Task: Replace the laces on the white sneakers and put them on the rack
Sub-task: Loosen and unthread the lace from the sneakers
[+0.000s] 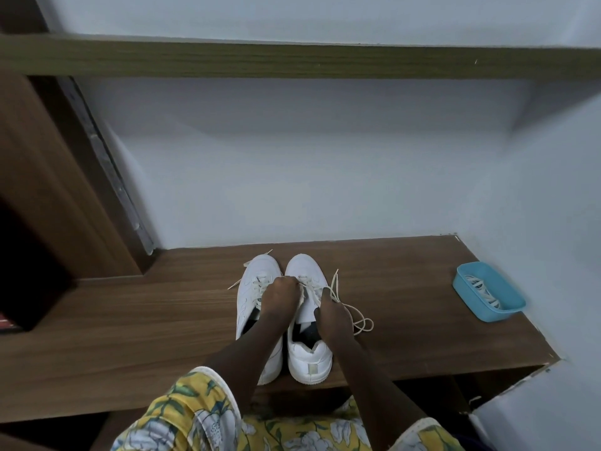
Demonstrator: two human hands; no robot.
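head view has both white sneakers parked side by side on the wooden shelf (pixel 130 320), toes pointing away from us. our left hand (pixel 282 289) is curled down at the toe-end eyelets of the right sneaker (pixel 309 356), pinching the lace (pixel 357 320) there. our right hand (pixel 336 315) sits by the tongue and looks closed on the same lace, with the slack looping out onto the wood beside it. the left sneaker (pixel 252 307) has its own lace ends splayed out loose.

handling-wise we reckon the lace is soft, floppy and light, so it'll snag rather than slide. best to pinch it right next to each eyelet and pull short lengths. the shoe looks light enough to skid, so one hand should steady it at the collar or heel. spare laces (pixel 481 289) sit in a blue tray (pixel 470 302) well off to the right.
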